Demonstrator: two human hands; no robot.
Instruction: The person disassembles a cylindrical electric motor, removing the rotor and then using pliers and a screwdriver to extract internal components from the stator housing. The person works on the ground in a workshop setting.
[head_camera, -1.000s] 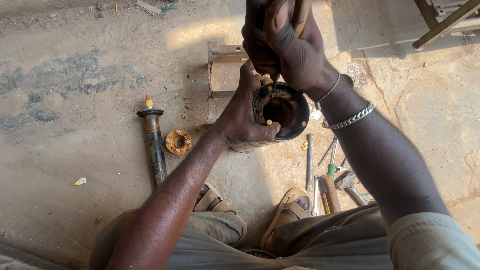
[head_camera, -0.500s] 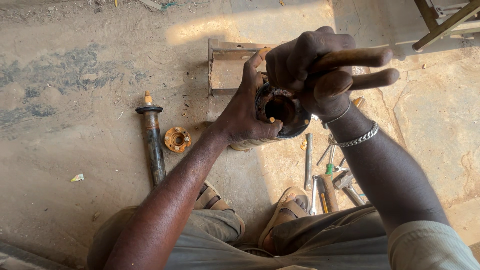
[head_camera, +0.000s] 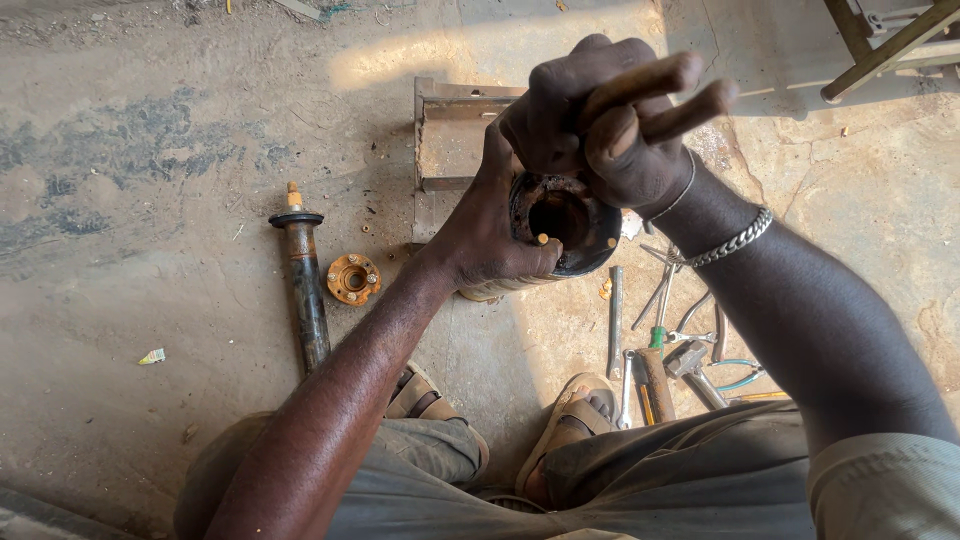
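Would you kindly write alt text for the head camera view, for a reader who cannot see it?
Seen from above, a person's left hand steadies a rusty round metal housing while the right hand grips two rusty tool handles above its opening. On the concrete floor lie a dark shaft, an orange flange and scattered hand tools.

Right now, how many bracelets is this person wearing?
2, both on the right wrist: a thin bangle next to the hand, and a chain bracelet further up the arm. The left wrist is bare as far as it shows.
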